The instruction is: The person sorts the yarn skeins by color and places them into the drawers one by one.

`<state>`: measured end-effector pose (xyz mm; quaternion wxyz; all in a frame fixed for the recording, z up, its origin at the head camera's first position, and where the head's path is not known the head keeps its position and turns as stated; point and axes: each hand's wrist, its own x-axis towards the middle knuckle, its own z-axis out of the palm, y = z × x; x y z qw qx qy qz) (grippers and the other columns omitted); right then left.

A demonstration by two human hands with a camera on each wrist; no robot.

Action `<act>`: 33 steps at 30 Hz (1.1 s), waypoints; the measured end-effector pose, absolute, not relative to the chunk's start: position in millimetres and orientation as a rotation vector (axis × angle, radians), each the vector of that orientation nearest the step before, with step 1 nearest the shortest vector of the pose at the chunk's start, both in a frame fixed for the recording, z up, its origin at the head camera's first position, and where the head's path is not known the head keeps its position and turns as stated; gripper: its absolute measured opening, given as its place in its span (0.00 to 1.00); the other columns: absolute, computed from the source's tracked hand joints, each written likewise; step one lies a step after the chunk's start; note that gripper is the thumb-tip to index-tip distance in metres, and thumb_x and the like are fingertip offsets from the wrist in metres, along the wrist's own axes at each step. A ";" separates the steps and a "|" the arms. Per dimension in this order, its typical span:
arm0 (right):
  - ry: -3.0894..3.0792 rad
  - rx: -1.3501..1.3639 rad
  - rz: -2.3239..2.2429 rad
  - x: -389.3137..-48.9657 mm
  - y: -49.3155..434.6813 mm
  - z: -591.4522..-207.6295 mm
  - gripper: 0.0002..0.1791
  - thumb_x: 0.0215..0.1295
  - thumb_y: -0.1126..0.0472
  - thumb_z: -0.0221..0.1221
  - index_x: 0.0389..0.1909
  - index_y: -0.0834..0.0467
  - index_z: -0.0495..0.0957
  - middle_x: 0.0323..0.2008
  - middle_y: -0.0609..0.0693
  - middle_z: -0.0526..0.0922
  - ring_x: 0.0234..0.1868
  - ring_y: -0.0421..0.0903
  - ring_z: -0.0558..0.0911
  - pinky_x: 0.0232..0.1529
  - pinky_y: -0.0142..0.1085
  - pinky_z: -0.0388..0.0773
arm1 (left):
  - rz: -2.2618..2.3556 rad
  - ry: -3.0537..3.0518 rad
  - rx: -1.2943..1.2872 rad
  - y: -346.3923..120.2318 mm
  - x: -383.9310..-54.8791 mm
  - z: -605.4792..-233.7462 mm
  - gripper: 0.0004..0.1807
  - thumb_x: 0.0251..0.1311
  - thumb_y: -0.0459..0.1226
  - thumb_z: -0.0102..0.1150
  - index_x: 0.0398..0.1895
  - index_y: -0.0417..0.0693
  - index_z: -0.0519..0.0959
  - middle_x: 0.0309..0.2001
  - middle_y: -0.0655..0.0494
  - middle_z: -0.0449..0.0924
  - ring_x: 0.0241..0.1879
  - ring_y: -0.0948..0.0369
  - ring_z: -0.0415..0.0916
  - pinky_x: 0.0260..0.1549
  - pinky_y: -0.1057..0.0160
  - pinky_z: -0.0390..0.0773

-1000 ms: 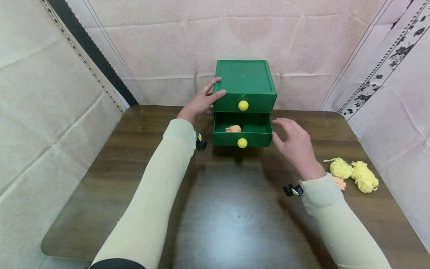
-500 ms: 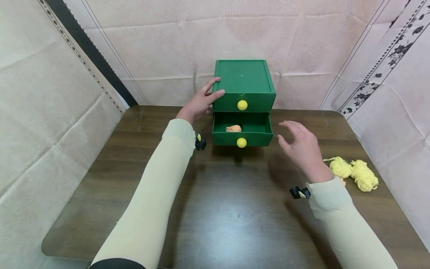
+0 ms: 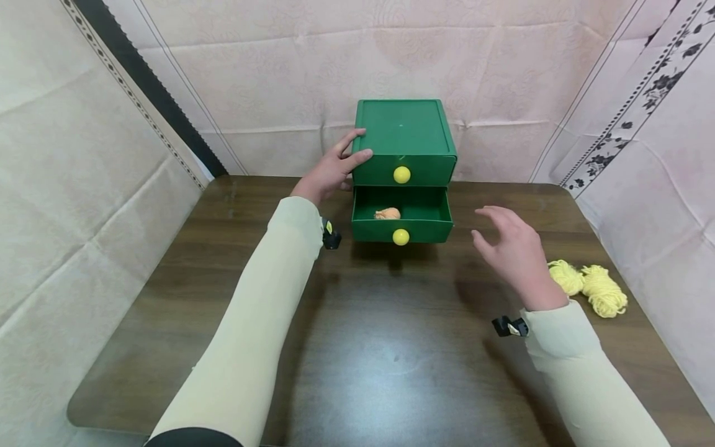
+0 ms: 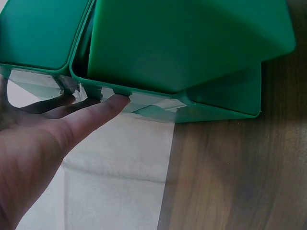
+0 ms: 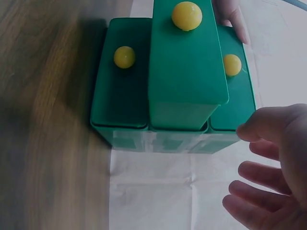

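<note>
Right grip (image 3: pixel 514 251) apart, gap to drawer (image 3: pixel 429 231) edge; left grip (image 3: pixel 334 169) spread against cabinet (image 3: pixel 406 129).

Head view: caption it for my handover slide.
Left hand on a green drawer unit, its open drawer holding a peach-coloured item; right hand empty alongside, yellow yarn farther right.

pulled-out drawer (image 3: pixel 427 231): way in from above, top drawer (image 3: pixel 429 170) overhangs the back
left side: left hand (image 3: pixel 333 169) kinda blocks it
right side: decent gap before the right hand (image 3: pixel 517 253)
</note>
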<state>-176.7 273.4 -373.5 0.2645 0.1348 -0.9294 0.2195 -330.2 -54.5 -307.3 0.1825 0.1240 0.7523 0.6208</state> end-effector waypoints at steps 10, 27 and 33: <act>-2.518 0.326 0.582 -166.9 288.8 -378.5 0.21 0.58 0.64 0.64 0.53 0.63 0.78 0.56 0.63 0.78 0.57 0.61 0.77 0.53 0.57 0.73 | 1.767 2.112 0.362 -57.7 -331.3 -310.2 0.36 0.62 0.54 0.59 0.70 0.85 0.54 0.75 0.53 0.52 0.67 0.45 0.65 0.58 0.39 0.71; -2.594 0.287 0.524 -155.8 310.6 -382.9 0.20 0.57 0.63 0.64 0.51 0.62 0.78 0.54 0.64 0.79 0.55 0.63 0.77 0.50 0.58 0.73 | 1.751 2.126 0.368 -56.3 -332.5 -310.0 0.36 0.62 0.55 0.58 0.71 0.84 0.53 0.75 0.52 0.52 0.64 0.44 0.67 0.57 0.39 0.72; -2.655 0.261 0.518 -150.6 319.3 -382.6 0.19 0.59 0.62 0.63 0.52 0.62 0.78 0.54 0.66 0.79 0.54 0.65 0.76 0.50 0.60 0.71 | 1.755 2.120 0.379 -56.3 -333.6 -311.2 0.36 0.62 0.55 0.58 0.71 0.84 0.54 0.75 0.52 0.53 0.63 0.45 0.69 0.56 0.39 0.73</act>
